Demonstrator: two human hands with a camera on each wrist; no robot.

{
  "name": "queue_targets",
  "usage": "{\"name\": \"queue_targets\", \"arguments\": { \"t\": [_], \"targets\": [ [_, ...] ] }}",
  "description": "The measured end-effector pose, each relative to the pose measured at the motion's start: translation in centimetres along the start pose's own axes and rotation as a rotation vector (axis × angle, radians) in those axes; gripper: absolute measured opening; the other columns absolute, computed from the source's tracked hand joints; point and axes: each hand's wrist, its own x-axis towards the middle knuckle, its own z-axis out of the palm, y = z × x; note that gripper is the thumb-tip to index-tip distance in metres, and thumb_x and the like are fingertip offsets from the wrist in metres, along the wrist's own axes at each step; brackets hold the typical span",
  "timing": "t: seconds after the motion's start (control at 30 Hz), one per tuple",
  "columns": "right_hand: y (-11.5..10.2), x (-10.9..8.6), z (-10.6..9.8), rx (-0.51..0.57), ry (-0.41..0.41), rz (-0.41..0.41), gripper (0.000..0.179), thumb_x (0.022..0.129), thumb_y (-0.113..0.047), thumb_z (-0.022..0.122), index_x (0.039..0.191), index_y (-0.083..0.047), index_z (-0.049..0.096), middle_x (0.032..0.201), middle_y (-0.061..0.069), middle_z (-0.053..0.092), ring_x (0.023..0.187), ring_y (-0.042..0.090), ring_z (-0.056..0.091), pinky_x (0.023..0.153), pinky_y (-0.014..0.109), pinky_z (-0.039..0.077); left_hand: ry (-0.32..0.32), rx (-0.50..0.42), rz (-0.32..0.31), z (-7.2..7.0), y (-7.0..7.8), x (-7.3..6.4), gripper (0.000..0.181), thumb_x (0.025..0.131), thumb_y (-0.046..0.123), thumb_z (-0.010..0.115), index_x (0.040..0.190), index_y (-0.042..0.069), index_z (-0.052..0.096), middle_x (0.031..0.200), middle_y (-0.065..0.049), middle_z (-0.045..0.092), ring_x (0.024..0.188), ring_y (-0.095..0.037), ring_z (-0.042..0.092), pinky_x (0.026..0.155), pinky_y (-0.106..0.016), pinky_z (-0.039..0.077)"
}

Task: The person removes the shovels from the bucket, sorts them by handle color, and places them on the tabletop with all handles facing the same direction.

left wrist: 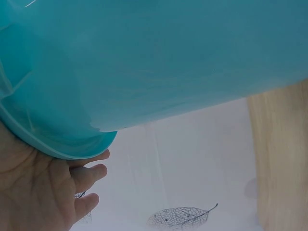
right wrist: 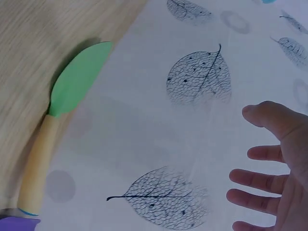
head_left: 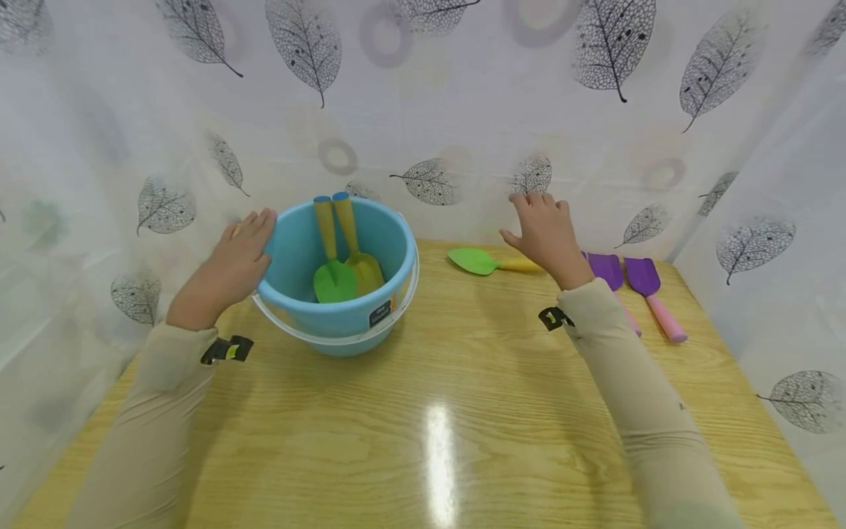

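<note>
A light blue bucket point(head_left: 304, 312) with a white handle stands on the left half of the table. My left hand point(head_left: 231, 264) rests against its left rim, fingers fairly straight; the left wrist view shows the palm point(left wrist: 33, 192) beside the rim point(left wrist: 72, 151). Inside the bucket lean a green toy trowel point(head_left: 335, 282) and a yellow toy shovel point(head_left: 365, 273), handles up. Over the back right of the table hovers my right hand point(head_left: 545, 229), fingers spread and holding nothing. Below it lies a toy trowel with a green blade point(head_left: 473, 260) and yellow handle point(right wrist: 36, 168).
Two purple toy shovels with pink handles lie at the right, one point(head_left: 642, 276) in plain sight, the other point(head_left: 604, 270) partly behind the right forearm. A leaf-patterned curtain point(head_left: 423, 110) hangs around the back and sides of the wooden table point(head_left: 370, 433).
</note>
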Motion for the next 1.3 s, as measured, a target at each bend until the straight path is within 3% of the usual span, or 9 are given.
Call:
{"name": "queue_targets", "arguments": {
  "t": [0.37,0.6,1.07,1.3],
  "targets": [
    [-4.3,0.8,-4.6,-0.05,0.072,-0.167,0.059,0.084,-0.04,0.067,0.129,-0.006,0.049,0.11,0.019,0.058,0.101,0.039,0.054,0.082,0.053,0.044,0.011,-0.008,0.008,0.0,-0.1,0.0,0.059,0.097,0.011,0.023,0.147,-0.008,-0.002,0.154,-0.029,0.0,0.143,-0.046,-0.002,0.114,-0.061,-0.004],
    [-6.5,1.8,-6.6,-0.084,0.029,-0.258,0.06,0.084,-0.04,0.066,0.132,-0.008,0.048,0.112,0.016,0.058,0.102,0.035,0.054,0.087,0.052,0.043,0.007,-0.009,0.007,0.1,-0.2,0.0,0.059,0.097,0.011,0.023,0.147,-0.008,-0.003,0.155,-0.028,-0.001,0.143,-0.045,-0.004,0.114,-0.06,-0.005],
    [-10.7,4.0,-8.9,-0.11,0.053,-0.558,0.053,0.086,-0.035,0.064,0.13,-0.009,0.05,0.112,0.012,0.058,0.106,0.032,0.054,0.092,0.05,0.043,0.011,0.003,0.019,0.1,-0.3,-0.1,0.059,0.097,0.011,0.024,0.147,-0.008,-0.002,0.154,-0.029,0.0,0.143,-0.046,-0.003,0.114,-0.06,-0.005],
    [-12.6,5.5,-9.5,-0.175,0.057,-0.718,0.05,0.086,-0.037,0.066,0.126,-0.01,0.052,0.11,0.013,0.059,0.101,0.031,0.056,0.09,0.046,0.043,0.014,0.001,0.012,0.1,-0.3,-0.1,0.06,0.097,0.011,0.024,0.147,-0.008,-0.002,0.155,-0.028,-0.001,0.143,-0.045,-0.003,0.114,-0.06,-0.005]
  ]
}}
